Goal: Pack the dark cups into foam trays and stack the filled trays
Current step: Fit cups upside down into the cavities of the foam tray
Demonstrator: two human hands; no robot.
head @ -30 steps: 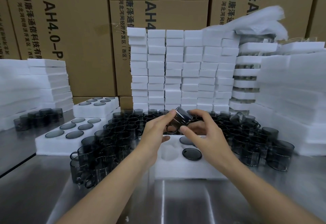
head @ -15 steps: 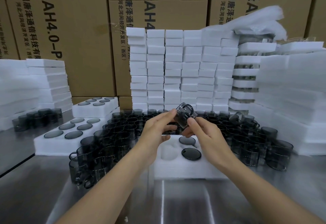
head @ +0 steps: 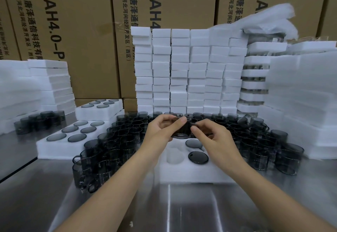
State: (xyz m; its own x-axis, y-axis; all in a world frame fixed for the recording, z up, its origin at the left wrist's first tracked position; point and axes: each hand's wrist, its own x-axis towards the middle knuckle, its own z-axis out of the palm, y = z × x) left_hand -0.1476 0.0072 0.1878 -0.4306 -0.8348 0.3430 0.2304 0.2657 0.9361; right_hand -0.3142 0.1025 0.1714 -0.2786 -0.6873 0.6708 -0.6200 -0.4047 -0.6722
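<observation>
The left hand and right hand pinch a smoky translucent dark cup above the white foam tray on the steel bench; brown cardboard cartons stand behind it.

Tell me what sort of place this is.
Likely a factory or warehouse packing station: printed cardboard cartons stacked behind, piles of foam trays, dozens of dark cups on a steel table.

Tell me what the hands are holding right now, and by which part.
One dark cup, held above the foam tray: the left hand grips its side wall, the right hand pinches the opposite side.
</observation>
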